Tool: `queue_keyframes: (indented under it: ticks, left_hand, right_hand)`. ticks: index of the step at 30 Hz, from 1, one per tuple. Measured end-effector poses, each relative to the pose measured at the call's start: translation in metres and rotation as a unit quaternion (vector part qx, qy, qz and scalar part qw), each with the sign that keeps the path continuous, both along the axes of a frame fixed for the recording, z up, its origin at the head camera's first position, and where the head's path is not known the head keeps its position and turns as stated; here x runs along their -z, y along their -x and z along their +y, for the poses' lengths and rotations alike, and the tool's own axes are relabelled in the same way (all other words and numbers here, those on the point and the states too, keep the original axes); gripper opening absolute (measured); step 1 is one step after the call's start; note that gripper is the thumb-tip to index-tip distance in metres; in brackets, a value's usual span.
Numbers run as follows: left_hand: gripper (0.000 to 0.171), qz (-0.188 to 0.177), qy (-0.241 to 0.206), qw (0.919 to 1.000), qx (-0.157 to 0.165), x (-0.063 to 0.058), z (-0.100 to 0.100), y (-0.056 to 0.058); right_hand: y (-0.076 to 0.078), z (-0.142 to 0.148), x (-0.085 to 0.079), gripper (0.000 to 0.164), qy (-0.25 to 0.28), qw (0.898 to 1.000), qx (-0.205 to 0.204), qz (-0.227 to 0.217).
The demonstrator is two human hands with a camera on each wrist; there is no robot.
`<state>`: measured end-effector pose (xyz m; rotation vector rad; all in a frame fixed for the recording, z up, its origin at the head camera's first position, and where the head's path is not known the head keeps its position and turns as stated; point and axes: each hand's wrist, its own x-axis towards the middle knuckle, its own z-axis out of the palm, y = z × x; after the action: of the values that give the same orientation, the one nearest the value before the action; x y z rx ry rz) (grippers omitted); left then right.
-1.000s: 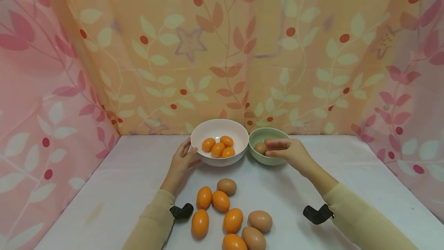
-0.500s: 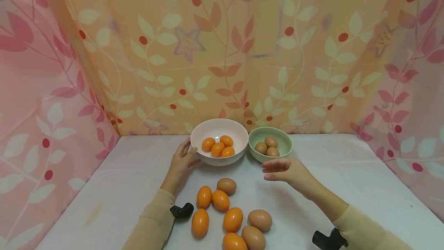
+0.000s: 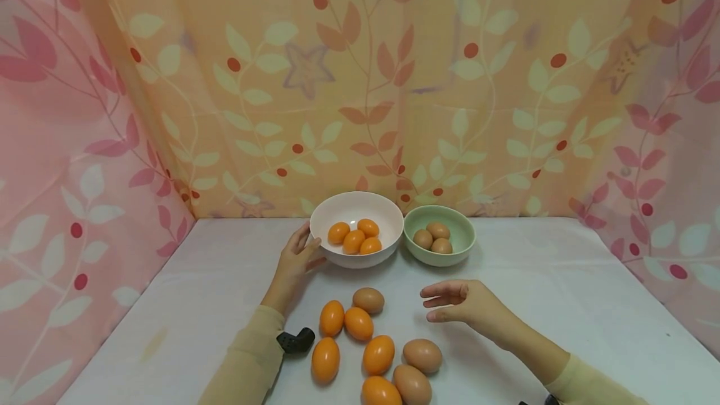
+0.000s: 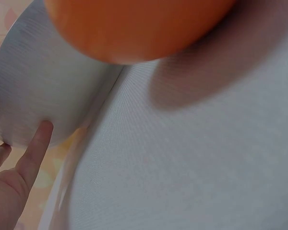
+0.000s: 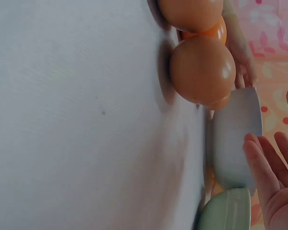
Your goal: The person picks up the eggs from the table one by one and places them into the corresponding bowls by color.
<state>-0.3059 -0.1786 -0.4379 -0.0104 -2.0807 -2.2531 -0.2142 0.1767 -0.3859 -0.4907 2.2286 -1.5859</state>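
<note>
In the head view my left hand [image 3: 294,261] rests against the left side of a white bowl [image 3: 388,252] that holds several orange eggs [image 3: 353,242]. The left wrist view shows its fairly straight fingers on the bowl's outer wall [image 4: 48,91]. Holding nothing, my right hand [image 3: 472,306] hovers over the table in front of a green bowl [image 3: 464,249], its fingers spread from the thumb. Three brown eggs [image 3: 422,239] lie in that green bowl. To the left of and below the right hand, loose brown eggs [image 3: 422,355] and orange eggs [image 3: 379,355] lie on the table.
The two bowls stand side by side near the back of the white-covered table [image 3: 214,305]. A floral curtain [image 3: 360,111] hangs behind them and along both sides. A lone brown egg [image 3: 368,300] lies between the white bowl and the nearer loose eggs.
My right hand has withdrawn from over the green bowl toward the front of the table, uncovering the brown eggs inside. My left hand stays at the white bowl.
</note>
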Motion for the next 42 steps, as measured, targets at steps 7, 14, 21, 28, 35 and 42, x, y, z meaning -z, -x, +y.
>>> queue_keyframes:
  ticks: [7,14,21,28,35,42]
  left_hand:
    - [0.060,-0.004,0.001,1.0000,-0.002,-0.001,0.000,0.000]
    - [0.060,-0.005,0.004,1.0000,-0.007,0.000,0.000,0.002]
    - [0.059,-0.010,0.001,0.9999,-0.007,0.002,0.000,0.002]
    - [0.059,-0.007,0.002,0.9999,-0.008,0.000,0.001,0.002]
    - [0.060,-0.004,0.002,1.0000,-0.006,-0.001,0.001,0.001]
    - [0.060,-0.002,0.002,1.0000,-0.007,0.000,0.000,0.001]
  right_hand:
    - [-0.006,0.003,0.005,0.049,0.003,1.000,-0.007,-0.009]
    - [-0.011,0.007,0.009,0.049,0.011,0.999,-0.014,-0.026]
    - [-0.016,0.008,0.014,0.048,-0.001,1.000,-0.013,-0.026]
    - [-0.020,0.007,0.015,0.049,0.005,0.999,-0.023,-0.031]
    - [-0.021,0.006,0.023,0.049,-0.012,0.998,-0.024,-0.048]
    - [-0.022,0.003,0.030,0.050,0.002,0.998,-0.037,-0.050]
